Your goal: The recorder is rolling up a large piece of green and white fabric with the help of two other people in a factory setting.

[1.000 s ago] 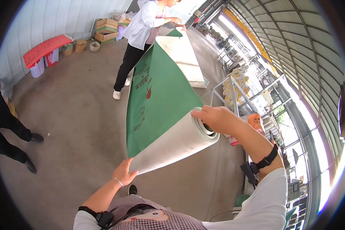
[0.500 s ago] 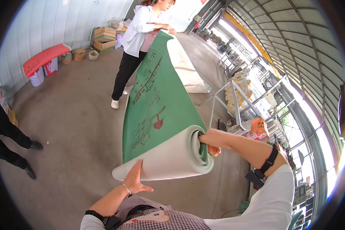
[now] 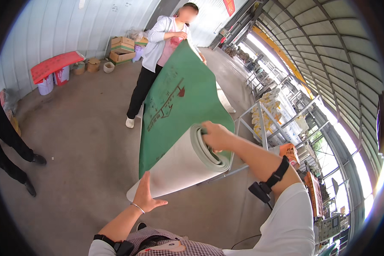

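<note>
Now that the right end of the roll of pale-backed sheeting [image 3: 166,166] has tipped upward in the head view, its spiral edge sits higher than its left end, and the right hand [image 3: 217,136] has travelled up with it. That grip looks clamped on the coil's upper layers, though blur hides where each fingertip rests. At the roll's lower left side, the left hand [image 3: 145,197] has its grip spread apart, thumb well away from the fingers, which seem to lie against the pale backing without clasping it. Beyond the roll, the unwound green sheet [image 3: 183,94] slopes up to a co-worker [image 3: 151,45], whose raised hand [image 3: 180,35] is at its far edge; this stretch stands steeper than half a second ago, and most of the pale area once visible past it is hidden. Just right of the roll stands a metal frame [image 3: 263,123]. For the work in hand, I judge that a roll this slanted, with the sheet's right border bowed, risks its layers slipping out of line, with much sheeting still unwound.
</note>
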`<state>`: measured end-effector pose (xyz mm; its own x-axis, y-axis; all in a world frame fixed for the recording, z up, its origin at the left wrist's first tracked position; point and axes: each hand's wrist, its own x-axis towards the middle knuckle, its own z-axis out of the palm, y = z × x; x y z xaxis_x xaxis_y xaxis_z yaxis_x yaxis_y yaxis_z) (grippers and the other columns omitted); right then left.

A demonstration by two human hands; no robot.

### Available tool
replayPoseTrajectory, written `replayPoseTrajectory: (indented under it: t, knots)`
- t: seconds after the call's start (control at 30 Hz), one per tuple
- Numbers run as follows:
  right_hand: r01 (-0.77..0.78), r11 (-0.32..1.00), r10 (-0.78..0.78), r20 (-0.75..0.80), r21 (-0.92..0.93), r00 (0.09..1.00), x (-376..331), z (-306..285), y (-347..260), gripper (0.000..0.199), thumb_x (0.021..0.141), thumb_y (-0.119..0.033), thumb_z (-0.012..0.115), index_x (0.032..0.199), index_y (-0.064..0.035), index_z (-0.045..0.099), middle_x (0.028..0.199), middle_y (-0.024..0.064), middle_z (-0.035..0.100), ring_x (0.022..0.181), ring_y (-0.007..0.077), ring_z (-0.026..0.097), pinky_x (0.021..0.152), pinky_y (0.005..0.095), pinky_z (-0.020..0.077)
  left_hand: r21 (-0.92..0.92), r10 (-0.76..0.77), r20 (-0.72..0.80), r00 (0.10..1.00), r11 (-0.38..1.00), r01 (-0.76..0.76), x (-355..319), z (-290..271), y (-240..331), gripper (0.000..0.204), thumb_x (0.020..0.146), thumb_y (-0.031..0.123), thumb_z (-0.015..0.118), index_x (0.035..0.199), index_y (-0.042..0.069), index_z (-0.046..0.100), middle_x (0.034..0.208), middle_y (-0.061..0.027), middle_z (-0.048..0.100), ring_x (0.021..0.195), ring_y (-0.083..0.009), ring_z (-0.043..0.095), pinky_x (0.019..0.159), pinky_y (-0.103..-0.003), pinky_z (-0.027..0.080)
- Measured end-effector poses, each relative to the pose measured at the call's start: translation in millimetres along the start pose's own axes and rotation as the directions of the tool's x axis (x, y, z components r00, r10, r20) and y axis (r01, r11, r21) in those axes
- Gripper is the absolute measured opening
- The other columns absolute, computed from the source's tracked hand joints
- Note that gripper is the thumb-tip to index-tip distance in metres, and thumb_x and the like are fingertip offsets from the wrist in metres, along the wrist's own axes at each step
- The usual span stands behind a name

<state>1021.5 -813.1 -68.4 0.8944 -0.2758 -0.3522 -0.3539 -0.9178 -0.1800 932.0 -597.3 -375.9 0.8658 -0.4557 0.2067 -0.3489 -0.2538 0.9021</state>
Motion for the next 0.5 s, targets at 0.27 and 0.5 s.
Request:
replayPoseTrajectory:
  t: [0.27, 0.5]
  knots:
    - [0.403, 0.169, -0.978, -0.103, -0.9, 0.182, 7, -28, -3, 0.04, 0.08, -0.026, 0.068, 0.107, 0.0024, 0.061, 0.072, 0.0124, 0.063, 0.07, 0.0245, 0.067, 0.066, 0.0375, 0.0521, 0.066, -0.094, 0.01, 0.995, 0.993, 0.093, -4, -3, -9, 0.129, 0.061, 0.044, 0.092, 0.151, -0.008, 0.015, 0.156, -0.0309, 0.023, 0.147, -0.0414, 0.024, 0.121, -0.044, 0.024]
    - [0.388, 0.866, -0.363, 0.137, -0.317, 0.922, 46, -28, 14, 0.03, 0.085, -0.025, 0.062, 0.104, -0.0017, 0.066, 0.085, 0.0168, 0.069, 0.079, 0.0297, 0.07, 0.076, 0.0433, 0.0545, 0.055, -0.063, -0.006, 0.998, 0.996, 0.063, 13, 9, -8, 0.131, 0.061, 0.047, 0.092, 0.151, -0.008, 0.014, 0.156, -0.0303, 0.023, 0.147, -0.0412, 0.024, 0.121, -0.044, 0.024]
